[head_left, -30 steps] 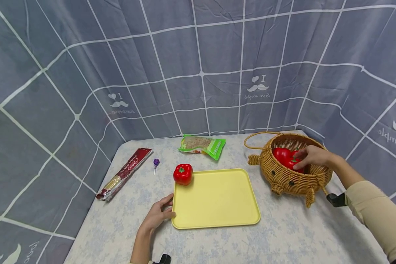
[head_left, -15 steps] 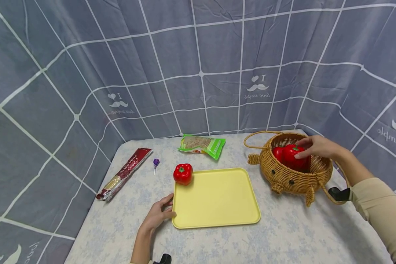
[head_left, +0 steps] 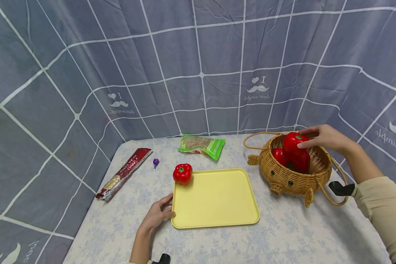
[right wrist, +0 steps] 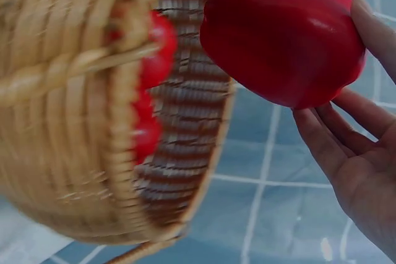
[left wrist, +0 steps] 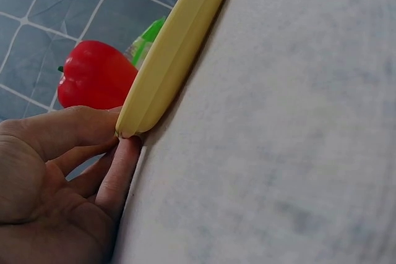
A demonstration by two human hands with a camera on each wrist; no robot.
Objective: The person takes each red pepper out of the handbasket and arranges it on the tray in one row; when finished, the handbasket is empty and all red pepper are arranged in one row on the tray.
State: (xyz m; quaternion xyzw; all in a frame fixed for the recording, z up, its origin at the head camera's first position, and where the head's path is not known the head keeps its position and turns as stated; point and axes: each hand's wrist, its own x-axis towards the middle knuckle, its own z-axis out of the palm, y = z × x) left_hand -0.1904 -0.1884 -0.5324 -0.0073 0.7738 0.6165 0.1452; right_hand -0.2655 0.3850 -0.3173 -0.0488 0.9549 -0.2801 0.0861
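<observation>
At the right of the frame, the person's right hand [head_left: 328, 138] pinches a glossy red bell pepper [right wrist: 281, 38] with a green stem, thumb on one side and fingers on the other, at the mouth of a round tan wicker basket [head_left: 282, 178] with an animal face. In the right wrist view this pepper sits directly left of the fingertips, its long axis running crosswise and dipping slightly toward the right; in the head view its stem end is uppermost, beside the thumb, and its lower edge is hard to tell from the red behind. More red peppers [head_left: 278, 156] lie inside the basket. At lower centre, the left hand [head_left: 156, 216] has thumb and fingers closed narrowly on the left edge of a yellow rectangular tray [head_left: 216, 200], flat on the tabletop [head_left: 214, 245]. Another squat red bell pepper [head_left: 183, 174] stands at the tray's upper-left corner, stem up.
</observation>
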